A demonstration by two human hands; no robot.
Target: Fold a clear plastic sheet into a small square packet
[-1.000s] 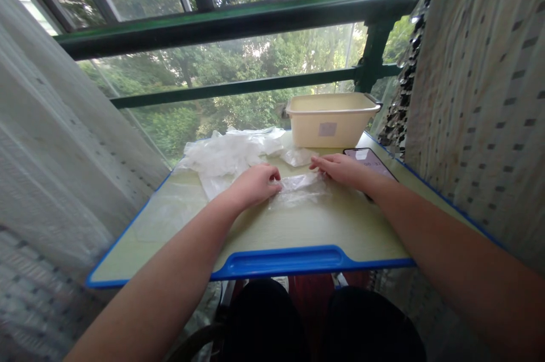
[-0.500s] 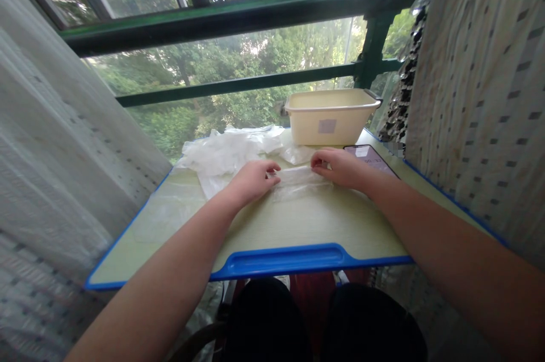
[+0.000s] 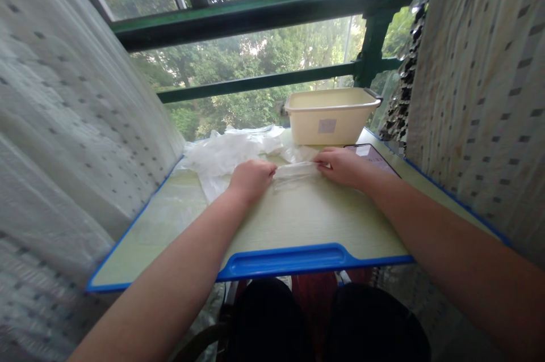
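Between my hands, just above the small table (image 3: 298, 220), lies a clear plastic bag (image 3: 296, 169), drawn into a narrow strip. My left hand (image 3: 254, 177) pinches its left end, fingers closed. At the right end, my right hand (image 3: 338, 164) grips the bag between thumb and fingers. A heap of crumpled white and clear plastic bags (image 3: 225, 151) spreads behind and to the left of my left hand. Another clear bag (image 3: 296, 153) rests behind the one I hold, partly covered by my right hand.
A cream plastic bin (image 3: 327, 123) with a paper label stands at the back right. Beside my right wrist lies a phone (image 3: 377, 159) with its screen lit. Flat clear plastic (image 3: 166, 209) covers part of the left tabletop. Curtains (image 3: 481, 95) hang on both sides, with a green railing behind.
My left hand has turned and closed its fingers tighter on the bag. The bag's upper edge now looks gathered into a narrower strip. My right hand has shifted slightly right.
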